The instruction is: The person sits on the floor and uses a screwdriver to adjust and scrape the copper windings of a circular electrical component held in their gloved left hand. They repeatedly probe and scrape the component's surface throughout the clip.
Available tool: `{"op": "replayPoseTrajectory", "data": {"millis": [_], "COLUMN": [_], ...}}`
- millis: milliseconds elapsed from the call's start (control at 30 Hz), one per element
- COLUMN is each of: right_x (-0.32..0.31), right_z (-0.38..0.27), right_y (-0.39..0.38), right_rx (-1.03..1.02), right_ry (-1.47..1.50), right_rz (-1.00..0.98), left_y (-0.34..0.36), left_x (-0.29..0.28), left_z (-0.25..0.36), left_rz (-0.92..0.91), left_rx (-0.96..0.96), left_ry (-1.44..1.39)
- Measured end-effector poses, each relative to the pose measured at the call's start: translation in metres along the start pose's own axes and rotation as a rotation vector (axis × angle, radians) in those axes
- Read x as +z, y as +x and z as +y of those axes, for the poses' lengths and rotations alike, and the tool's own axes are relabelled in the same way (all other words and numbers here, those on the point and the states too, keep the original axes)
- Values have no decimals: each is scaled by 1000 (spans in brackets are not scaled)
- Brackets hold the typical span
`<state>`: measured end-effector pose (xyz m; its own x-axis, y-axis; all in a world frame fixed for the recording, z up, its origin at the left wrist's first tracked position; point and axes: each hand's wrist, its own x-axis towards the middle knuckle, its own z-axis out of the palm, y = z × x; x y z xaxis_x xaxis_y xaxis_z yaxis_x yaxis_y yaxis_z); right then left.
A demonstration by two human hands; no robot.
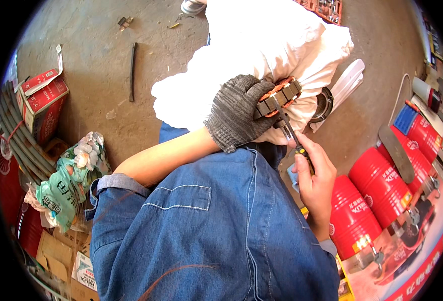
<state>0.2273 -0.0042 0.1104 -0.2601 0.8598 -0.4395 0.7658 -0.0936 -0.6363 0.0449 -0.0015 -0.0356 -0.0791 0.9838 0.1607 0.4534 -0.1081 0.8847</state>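
- Grips the copper-wound core (288,93) with the gloved left hand (238,109), right of upper centre, over white cloth (261,40).
- Pinches a yellow-and-black-handled tool (301,150) in the bare right hand (317,175), pointing it at the core.

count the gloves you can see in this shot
1: a dark grey glove, worn on the left hand, which holds a copper-wound part. The right hand is bare. Others may be hidden among the surrounding clutter.
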Motion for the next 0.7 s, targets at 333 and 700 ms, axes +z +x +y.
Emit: {"op": "replayPoseTrajectory", "data": {"millis": [333, 700], "right_x": [-14, -7], "right_z": [-23, -42], "right_y": [2, 10], "right_rx": [-248, -359], "right_ry": [-447, -687], "right_rz": [46, 56], "left_y": [0, -3], "left_x": [-1, 0], "left_z": [1, -1], "left_rz": [-11, 35], "left_rx": [6, -18], "left_ry": [7, -27]}}
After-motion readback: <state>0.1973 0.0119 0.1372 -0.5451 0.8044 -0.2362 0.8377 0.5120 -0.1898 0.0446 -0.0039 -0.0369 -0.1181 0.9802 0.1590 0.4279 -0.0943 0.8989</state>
